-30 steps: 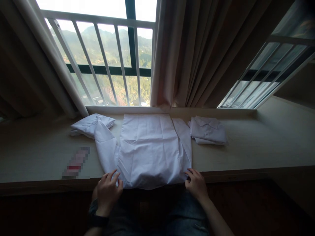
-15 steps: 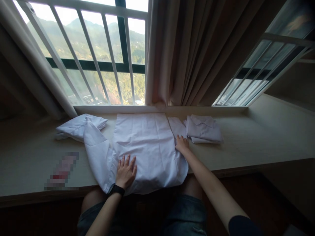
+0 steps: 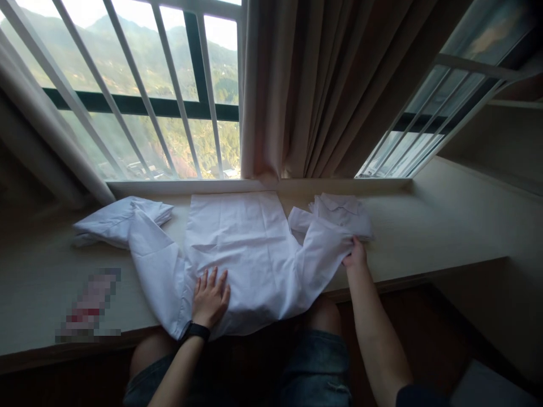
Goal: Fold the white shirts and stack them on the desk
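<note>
A white shirt (image 3: 250, 249) lies spread over the pale ledge, its lower part hanging toward my lap. My left hand (image 3: 211, 297), with a dark watch on the wrist, rests flat on the shirt with its fingers spread. Out to the right, my right hand (image 3: 355, 253) pinches the edge of the shirt's right sleeve, pulling that cloth outward. The left sleeve stretches toward a folded white garment (image 3: 108, 220) at the left. Just beyond my right hand sits a folded white shirt (image 3: 339, 212) with its collar on top.
The ledge (image 3: 424, 226) runs along a barred window (image 3: 139, 107) with grey-brown curtains (image 3: 292, 90). A blurred-out item (image 3: 89, 305) lies on the ledge at the left. The ledge's front edge is just above my knees.
My right hand has moved outward to the right, drawing the sleeve out from the shirt's side. My left hand stays flat on the shirt. The view has shifted slightly.
</note>
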Action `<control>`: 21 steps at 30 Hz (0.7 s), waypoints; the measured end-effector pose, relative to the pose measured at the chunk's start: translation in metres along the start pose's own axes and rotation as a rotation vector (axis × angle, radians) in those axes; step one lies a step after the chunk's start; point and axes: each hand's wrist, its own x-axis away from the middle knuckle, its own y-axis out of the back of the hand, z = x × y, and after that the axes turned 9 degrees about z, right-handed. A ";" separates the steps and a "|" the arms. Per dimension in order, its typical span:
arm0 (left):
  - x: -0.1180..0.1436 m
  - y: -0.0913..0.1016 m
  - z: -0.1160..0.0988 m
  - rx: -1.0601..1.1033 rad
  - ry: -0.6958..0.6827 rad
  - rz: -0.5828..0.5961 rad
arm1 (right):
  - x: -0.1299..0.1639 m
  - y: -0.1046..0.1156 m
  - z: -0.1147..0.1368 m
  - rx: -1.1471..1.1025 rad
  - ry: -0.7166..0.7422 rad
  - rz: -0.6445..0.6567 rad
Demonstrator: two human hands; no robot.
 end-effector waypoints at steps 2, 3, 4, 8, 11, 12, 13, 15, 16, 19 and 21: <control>-0.001 0.000 0.000 -0.004 0.005 0.000 | 0.028 0.034 -0.013 -0.149 -0.142 -0.108; -0.001 0.000 0.000 -0.006 0.006 0.002 | 0.042 0.048 -0.021 -0.196 -0.198 -0.148; -0.001 -0.001 0.000 -0.007 0.008 0.004 | 0.056 0.059 -0.029 -0.234 -0.248 -0.179; -0.003 -0.002 0.000 -0.018 0.003 0.017 | 0.100 0.088 -0.053 -0.205 -0.305 -0.177; -0.003 -0.001 0.000 -0.027 0.000 0.020 | 0.120 0.103 -0.057 0.160 -0.159 -0.253; -0.003 -0.001 0.000 -0.029 0.002 0.023 | 0.124 0.106 -0.054 0.302 -0.094 -0.307; -0.004 0.000 0.000 -0.032 0.004 0.027 | 0.127 0.107 -0.051 0.441 -0.024 -0.351; -0.004 0.001 -0.001 -0.039 0.006 0.034 | 0.130 0.101 -0.039 0.718 0.140 -0.307; -0.005 0.001 -0.001 -0.041 0.006 0.036 | 0.130 0.094 -0.033 0.866 0.230 -0.203; -0.005 0.001 -0.002 -0.037 0.008 0.043 | 0.130 0.057 -0.016 1.277 0.394 0.294; -0.005 0.000 -0.002 -0.026 0.014 0.049 | 0.130 0.028 -0.010 1.433 0.338 0.581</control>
